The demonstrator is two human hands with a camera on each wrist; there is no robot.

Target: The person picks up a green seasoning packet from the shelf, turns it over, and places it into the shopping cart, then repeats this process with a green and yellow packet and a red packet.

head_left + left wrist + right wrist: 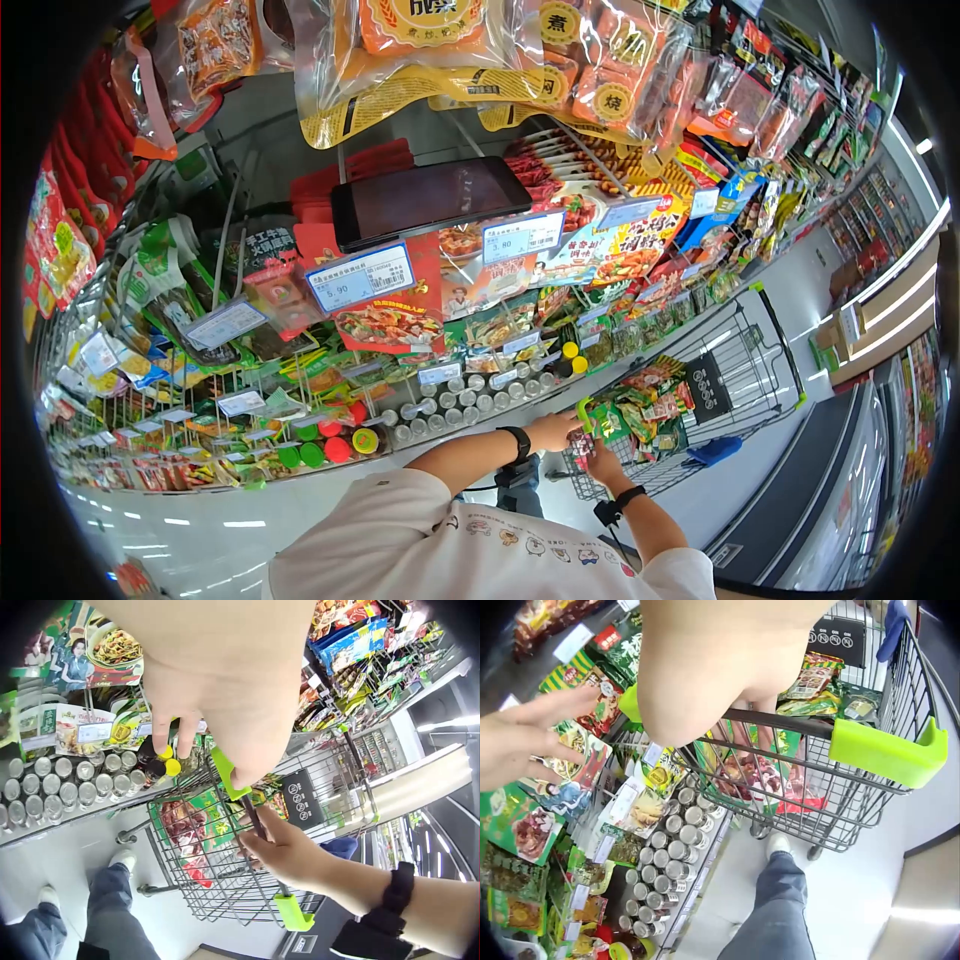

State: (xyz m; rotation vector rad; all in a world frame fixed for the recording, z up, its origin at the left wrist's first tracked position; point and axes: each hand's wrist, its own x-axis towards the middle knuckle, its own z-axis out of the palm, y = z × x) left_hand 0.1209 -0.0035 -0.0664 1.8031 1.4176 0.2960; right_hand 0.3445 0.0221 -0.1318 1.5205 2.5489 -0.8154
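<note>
A wire shopping cart (745,350) stands beside the shelves, with a dark handle bar (810,724) between bright green ends (881,754). My right hand (281,851) grips the bar, its fingers curled round it. My left hand (536,739) is at the other green end (229,774), fingers extended and spread toward the shelf; in the left wrist view its thumb overlaps that end. Inside the cart lie several food packets (640,415), among them a large green packet with a meat picture (187,825).
Packed shelves (360,375) run along the left, with rows of silver-lidded jars (667,862) low down. Price tags (360,280) line the edges. A dark phone-like device (430,200) sits at an upper shelf. To the right is a dark-fronted display case (800,470).
</note>
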